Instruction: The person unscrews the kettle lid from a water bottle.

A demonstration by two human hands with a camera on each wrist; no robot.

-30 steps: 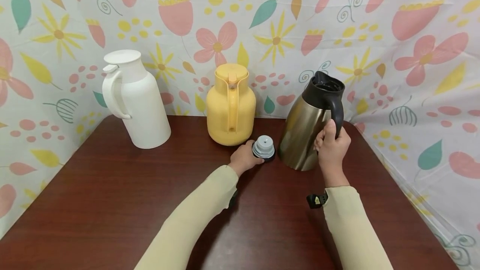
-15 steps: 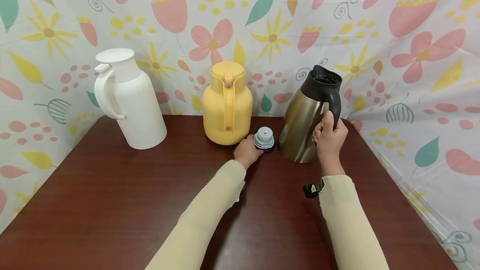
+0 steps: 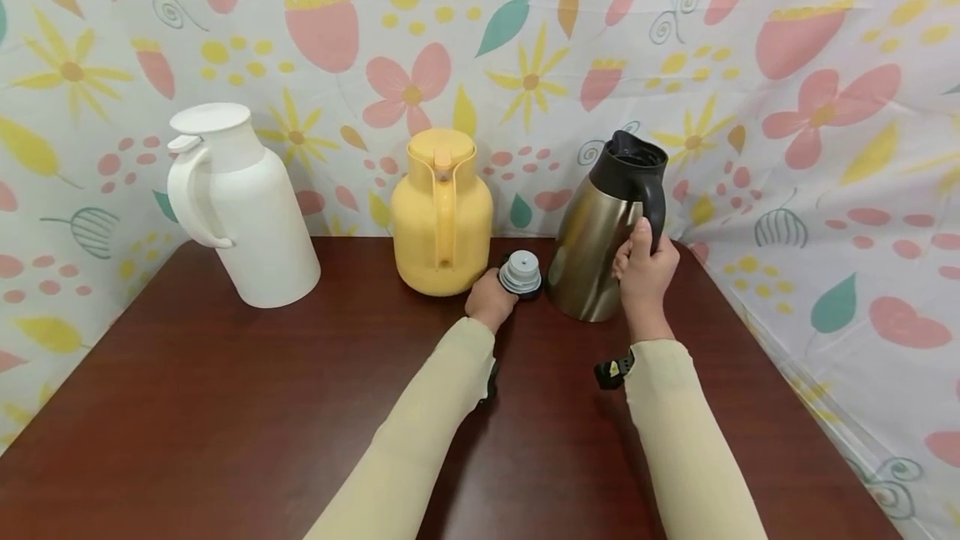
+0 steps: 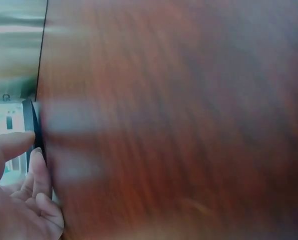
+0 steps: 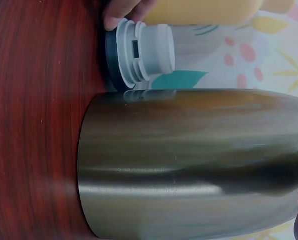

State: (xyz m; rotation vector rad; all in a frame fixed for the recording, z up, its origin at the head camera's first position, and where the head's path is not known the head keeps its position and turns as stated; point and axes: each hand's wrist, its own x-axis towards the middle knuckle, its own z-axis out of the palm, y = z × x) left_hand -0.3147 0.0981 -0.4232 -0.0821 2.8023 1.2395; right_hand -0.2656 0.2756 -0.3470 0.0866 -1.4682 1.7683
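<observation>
My right hand (image 3: 647, 273) grips the black handle (image 3: 656, 200) of a steel vacuum jug (image 3: 588, 250), which stands on the table with its black-collared mouth uncovered. Left of the jug, a grey stopper (image 3: 521, 272) with a black rim sits upside down on the table. My left hand (image 3: 491, 300) pinches that rim; thumb and fingers (image 4: 36, 172) show at it in the left wrist view. From the right wrist, the stopper (image 5: 156, 50) appears close beside the jug's steel wall (image 5: 188, 160). Most of the right hand is out of that view.
A yellow thermos jug (image 3: 442, 219) stands just behind the left hand. Farther left is a white jug (image 3: 255, 215) with its handle toward the left. The dark wooden table (image 3: 247, 415) ends at a flowered cloth (image 3: 525, 15) behind.
The stopper and steel jug have both shifted back toward the cloth, with the hands still on them. The head view has turned slightly right. The yellow and white jugs stay put.
</observation>
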